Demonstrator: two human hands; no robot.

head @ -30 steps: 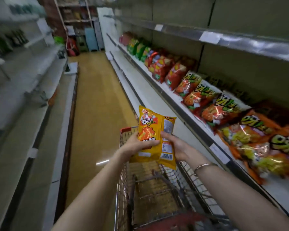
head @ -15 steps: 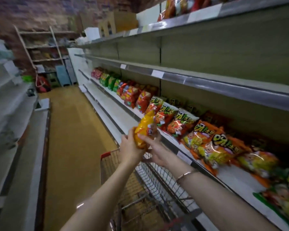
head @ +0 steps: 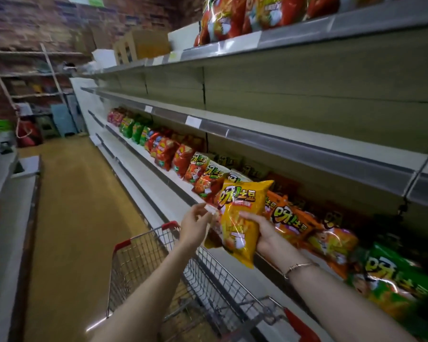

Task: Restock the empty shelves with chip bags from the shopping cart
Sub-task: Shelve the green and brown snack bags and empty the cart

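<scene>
The right grip (head: 265,234) is clamped on the yellow chip bag (head: 242,218), upright above the shopping cart (head: 143,257) rim, just before the stocked shelf (head: 143,154) edge, while the left grip (head: 195,224) curls at its left edge, hold unclear, with open aisle floor (head: 72,218) leftward.

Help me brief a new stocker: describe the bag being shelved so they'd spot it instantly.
On the long grey shelving unit right of the aisle, find the shelf of snack bags beside the red-trimmed wire cart. The right hand grips a glossy yellow chip bag before that row. Neighbours are orange, red or green; it alone is yellow.
</scene>
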